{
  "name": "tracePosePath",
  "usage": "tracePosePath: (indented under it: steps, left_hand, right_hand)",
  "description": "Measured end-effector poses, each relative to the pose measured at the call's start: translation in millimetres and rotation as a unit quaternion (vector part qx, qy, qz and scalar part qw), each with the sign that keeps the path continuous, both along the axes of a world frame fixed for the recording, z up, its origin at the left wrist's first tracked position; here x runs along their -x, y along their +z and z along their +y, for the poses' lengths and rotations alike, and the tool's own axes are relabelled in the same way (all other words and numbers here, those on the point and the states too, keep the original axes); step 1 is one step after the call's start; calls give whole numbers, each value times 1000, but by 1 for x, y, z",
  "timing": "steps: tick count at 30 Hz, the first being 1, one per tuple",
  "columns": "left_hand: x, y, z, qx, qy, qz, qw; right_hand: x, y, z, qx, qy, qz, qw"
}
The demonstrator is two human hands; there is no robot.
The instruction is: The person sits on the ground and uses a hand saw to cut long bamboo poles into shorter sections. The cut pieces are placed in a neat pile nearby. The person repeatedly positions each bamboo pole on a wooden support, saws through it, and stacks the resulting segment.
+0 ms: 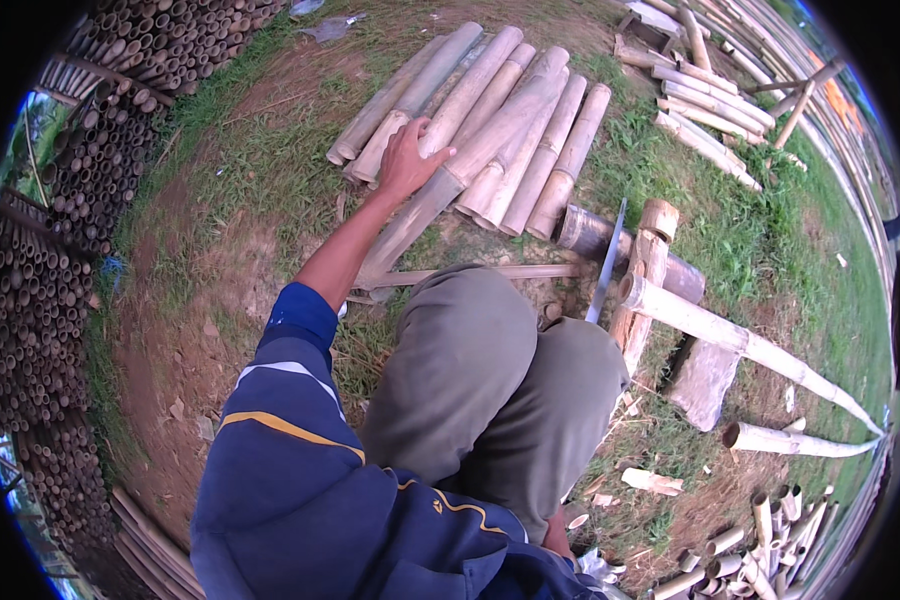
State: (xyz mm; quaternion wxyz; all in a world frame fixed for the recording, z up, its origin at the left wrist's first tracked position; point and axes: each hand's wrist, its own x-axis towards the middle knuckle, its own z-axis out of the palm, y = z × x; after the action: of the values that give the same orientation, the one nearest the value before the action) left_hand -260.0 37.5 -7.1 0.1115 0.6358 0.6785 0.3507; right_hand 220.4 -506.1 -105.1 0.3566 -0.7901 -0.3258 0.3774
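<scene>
My left hand [406, 163] reaches out over a row of cut bamboo lengths [575, 150] lying side by side on the grass. Its fingers look spread, with the thumb apart, against the bamboo at the row's left part. One bamboo length [438, 188] slants across the top of the others, its lower end toward my knees, and the thumb touches or nearly touches it. My right hand is not clearly visible; a small patch of skin [558, 537] below my knees could be a hand or a foot. Beside my right knee a long blade [607, 262] stands up, its handle hidden.
A dark log [595, 232] and a pale wooden post [642, 290] lie right of the blade. A long bamboo pole [745, 343] extends right, near a stone block [705, 385]. Offcuts [760, 540] lie lower right, more bamboo [715, 105] upper right, and stacked bamboo [45, 310] left.
</scene>
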Motion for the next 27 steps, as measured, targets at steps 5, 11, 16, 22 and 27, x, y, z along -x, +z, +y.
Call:
tracePosePath:
  steps: [5, 11, 16, 22, 27]
  left_hand:
    - [23, -88, -148, 70, 54, 129, 988]
    - [42, -114, -176, 292, 91, 87, 948]
    - [41, -100, -179, 290, 39, -44, 955]
    - [28, -75, -158, 304, -19, -223, 926]
    - [-1, -46, -100, 289, -58, -283, 913]
  right_hand:
    - [4, 6, -13, 15, -9, 6, 1000]
    - [5, 7, -22, 16, -12, 2, 1000]
    - [9, 7, -24, 17, -20, -3, 1000]
    - [9, 3, -21, 11, -18, -6, 1000]
    - [9, 1, -21, 12, -22, -13, 1000]
